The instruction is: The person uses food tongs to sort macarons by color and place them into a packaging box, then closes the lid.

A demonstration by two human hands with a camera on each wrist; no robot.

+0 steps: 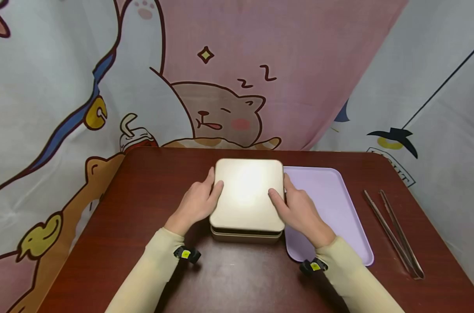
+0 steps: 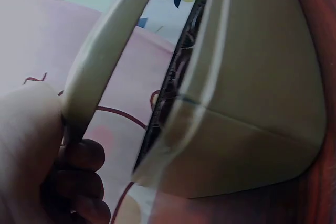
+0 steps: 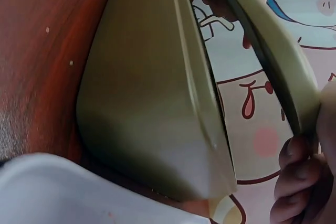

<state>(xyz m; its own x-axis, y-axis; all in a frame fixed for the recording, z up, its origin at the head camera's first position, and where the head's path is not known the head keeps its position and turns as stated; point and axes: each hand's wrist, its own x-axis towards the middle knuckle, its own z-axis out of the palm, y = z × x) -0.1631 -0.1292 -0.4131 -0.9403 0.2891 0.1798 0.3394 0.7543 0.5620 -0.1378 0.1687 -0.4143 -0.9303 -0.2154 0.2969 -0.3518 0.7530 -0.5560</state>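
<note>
Both hands hold a square cream-gold metal lid (image 1: 246,191) level above its matching tin (image 1: 245,238). My left hand (image 1: 198,201) grips the lid's left edge, thumb on top and fingers curled underneath. At the opposite edge, my right hand (image 1: 301,213) holds it the same way. A wide gap shows between the lid (image 2: 107,51) and the tin (image 2: 262,66) in the left wrist view, with dark, shiny contents just visible at the rim. From the right wrist, the tin (image 3: 147,87) stands on the table below the raised lid (image 3: 278,61). Its inside is mostly hidden.
A lilac tray (image 1: 335,195) lies right of the tin, partly under my right forearm. Farther right, metal tongs (image 1: 397,239) rest on the dark red-brown table (image 1: 158,174). A cartoon-printed cloth (image 1: 299,56) hangs behind the table.
</note>
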